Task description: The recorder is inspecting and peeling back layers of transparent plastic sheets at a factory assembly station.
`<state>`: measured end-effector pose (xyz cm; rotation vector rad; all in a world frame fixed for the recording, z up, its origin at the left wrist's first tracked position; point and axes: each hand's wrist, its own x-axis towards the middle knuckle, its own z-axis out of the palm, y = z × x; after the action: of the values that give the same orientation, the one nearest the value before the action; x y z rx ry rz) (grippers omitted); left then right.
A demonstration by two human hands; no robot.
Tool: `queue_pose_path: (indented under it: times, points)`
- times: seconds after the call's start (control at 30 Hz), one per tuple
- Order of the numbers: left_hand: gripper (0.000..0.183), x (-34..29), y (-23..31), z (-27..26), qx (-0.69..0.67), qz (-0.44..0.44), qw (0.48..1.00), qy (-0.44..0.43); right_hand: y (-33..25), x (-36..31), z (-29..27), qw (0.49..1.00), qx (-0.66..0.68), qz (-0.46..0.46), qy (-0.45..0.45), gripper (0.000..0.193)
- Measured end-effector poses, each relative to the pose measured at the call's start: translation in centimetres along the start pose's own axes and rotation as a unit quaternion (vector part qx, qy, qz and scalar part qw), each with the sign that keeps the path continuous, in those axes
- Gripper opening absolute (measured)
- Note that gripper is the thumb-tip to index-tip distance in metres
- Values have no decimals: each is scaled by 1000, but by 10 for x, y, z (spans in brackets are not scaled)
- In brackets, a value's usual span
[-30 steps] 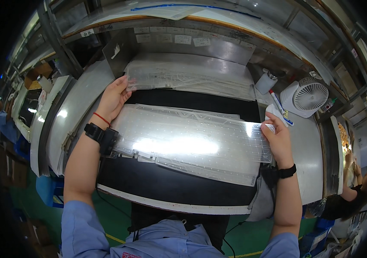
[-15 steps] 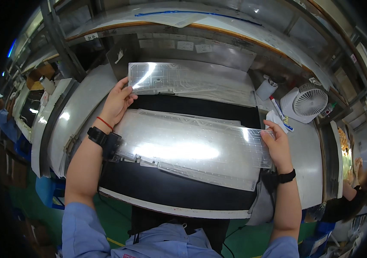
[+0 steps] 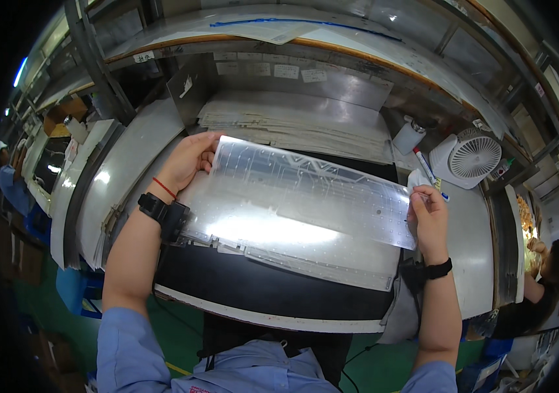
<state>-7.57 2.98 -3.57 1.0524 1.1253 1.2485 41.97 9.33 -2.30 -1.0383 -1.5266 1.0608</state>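
A thin, clear plastic sheet (image 3: 319,187) with fine pale line patterns is tilted above the near stack, its far long edge raised. My left hand (image 3: 192,159) grips its far left corner, fingers curled at the edge. At the right end, my right hand (image 3: 429,219) pinches the sheet between thumb and fingers. Beneath it lies the near stack of similar flat sheets (image 3: 319,265), with uneven edges, on a black mat (image 3: 240,280). Bright glare hides part of the sheet's surface. Behind is a second stack of thin sheets (image 3: 292,134).
On the right stand a white fan (image 3: 468,159), a pale cylindrical container (image 3: 409,136) and marker pens (image 3: 427,167). A grey cloth (image 3: 400,308) hangs at the bench's front right. An overhead shelf (image 3: 351,49) spans the back. Another person (image 3: 544,288) sits at far right.
My left hand has moved from the far stack's left end toward me and now holds the near sheet's corner. The sheet's far edge has lifted; my right hand has closed on its right end.
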Motion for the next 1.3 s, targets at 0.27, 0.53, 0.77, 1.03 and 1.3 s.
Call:
queue_pose_path:
  times: [0.27,0.53,0.77,1.03,1.3]
  points:
    - [22,-6,5,20,121,3,992,35,-5,0,2,998,27,46,20,22]
    - [18,4,-7,4,45,23,995,90,-2,1,-1,999,45,16,-5,35]
    - [34,6,-6,0,-65,53,988,131,-3,0,-3,998,-16,60,-30,34]
    - [46,1,-2,5,-77,55,986,135,-17,-7,2,915,-287,-101,-265,55]
    - [39,4,-6,1,-80,51,987,128,-24,-9,6,904,-347,-105,-228,42]
